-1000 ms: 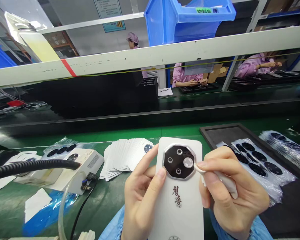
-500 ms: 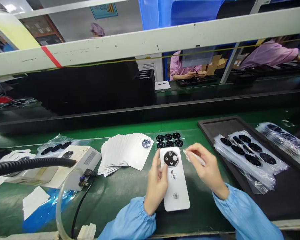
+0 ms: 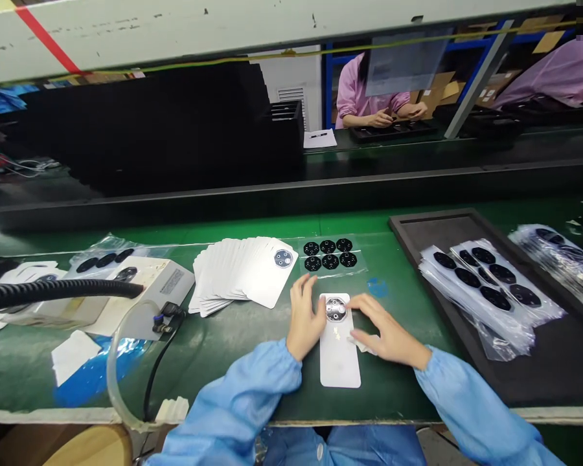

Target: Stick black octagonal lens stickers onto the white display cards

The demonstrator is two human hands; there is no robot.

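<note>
A white phone back panel (image 3: 340, 362) with a dark round camera cover (image 3: 337, 309) near its top lies on the green bench in front of me. My left hand (image 3: 304, 317) is at the panel's left edge, fingers apart, the thumb beside the camera cover. On the other side, my right hand (image 3: 391, 330) has its index finger at the cover's right edge. A crumpled white wipe (image 3: 365, 346) is tucked under its thumb and palm. Beyond the hands, black round camera covers (image 3: 329, 246) lie in two rows on a clear film.
Fanned white panels (image 3: 243, 275) lie to the left, near a white box (image 3: 168, 281) with a black hose (image 3: 63, 289). A black tray (image 3: 554, 375) at right bears bagged covers (image 3: 471, 291). Across the bench a person in pink (image 3: 352, 90) works over a dark tray.
My right hand has come down and left to the panel's edge, wipe now lower in it. My left hand no longer wraps the panel's edge. The panel lies flatter, and the view has tilted downward.
</note>
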